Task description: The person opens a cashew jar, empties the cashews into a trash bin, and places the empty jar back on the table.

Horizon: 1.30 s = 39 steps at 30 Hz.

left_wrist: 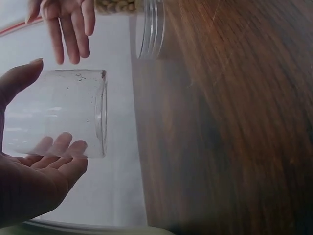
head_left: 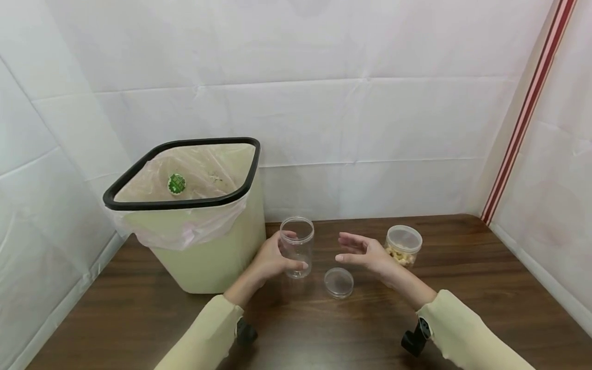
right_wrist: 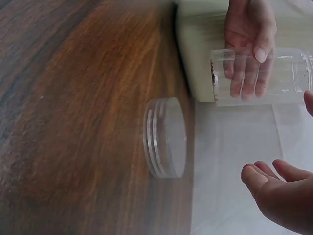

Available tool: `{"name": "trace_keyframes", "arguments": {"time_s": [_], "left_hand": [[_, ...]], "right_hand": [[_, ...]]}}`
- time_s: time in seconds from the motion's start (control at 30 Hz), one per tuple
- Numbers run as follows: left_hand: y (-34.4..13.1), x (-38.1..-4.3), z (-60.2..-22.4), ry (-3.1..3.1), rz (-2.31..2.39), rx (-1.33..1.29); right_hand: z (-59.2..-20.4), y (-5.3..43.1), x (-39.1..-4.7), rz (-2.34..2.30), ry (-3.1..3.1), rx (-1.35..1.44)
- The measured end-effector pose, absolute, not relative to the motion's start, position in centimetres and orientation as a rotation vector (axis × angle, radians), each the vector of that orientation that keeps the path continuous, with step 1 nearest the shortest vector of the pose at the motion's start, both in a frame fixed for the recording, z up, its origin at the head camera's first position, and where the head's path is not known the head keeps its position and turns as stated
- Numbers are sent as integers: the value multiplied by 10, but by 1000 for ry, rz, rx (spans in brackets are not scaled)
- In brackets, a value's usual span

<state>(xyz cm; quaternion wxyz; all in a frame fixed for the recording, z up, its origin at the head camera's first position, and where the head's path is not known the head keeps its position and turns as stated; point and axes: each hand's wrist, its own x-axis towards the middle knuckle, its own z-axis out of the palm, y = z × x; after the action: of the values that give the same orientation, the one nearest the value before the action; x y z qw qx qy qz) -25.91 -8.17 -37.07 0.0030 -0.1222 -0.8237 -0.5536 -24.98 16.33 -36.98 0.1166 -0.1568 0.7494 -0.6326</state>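
Note:
My left hand (head_left: 273, 261) holds a clear, open-topped plastic jar (head_left: 297, 249) upright, thumb in front and fingers behind. In the left wrist view the jar (left_wrist: 63, 112) looks raised off the table, with a few small specks near its base. My right hand (head_left: 365, 255) is to the jar's right, apart from it, with fingers extended and nothing in the grasp. Between and below the hands, a clear round lid (head_left: 339, 282) lies on the table; it also shows in the right wrist view as a ridged disc (right_wrist: 166, 139).
A pale green bin (head_left: 222, 257) with a black rim and pink liner stands at the left, a round green item (head_left: 177, 184) inside it. Behind my right hand is a short clear jar (head_left: 404, 241) of pale yellowish pieces. White sheeting (head_left: 300, 123) encloses the brown wooden table (head_left: 296, 334).

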Motion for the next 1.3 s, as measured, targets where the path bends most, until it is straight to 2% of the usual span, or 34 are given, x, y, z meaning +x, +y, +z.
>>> {"name": "trace_keyframes", "arguments": {"time_s": [0.57, 1.3], "left_hand": [[-79, -268, -393, -2682, -1670, -390], [-79, -269, -406, -2725, -1726, -442]], "right_hand": [[-389, 168, -259, -1812, 2186, -451], [-392, 168, -255, -1782, 2181, -453]]}}
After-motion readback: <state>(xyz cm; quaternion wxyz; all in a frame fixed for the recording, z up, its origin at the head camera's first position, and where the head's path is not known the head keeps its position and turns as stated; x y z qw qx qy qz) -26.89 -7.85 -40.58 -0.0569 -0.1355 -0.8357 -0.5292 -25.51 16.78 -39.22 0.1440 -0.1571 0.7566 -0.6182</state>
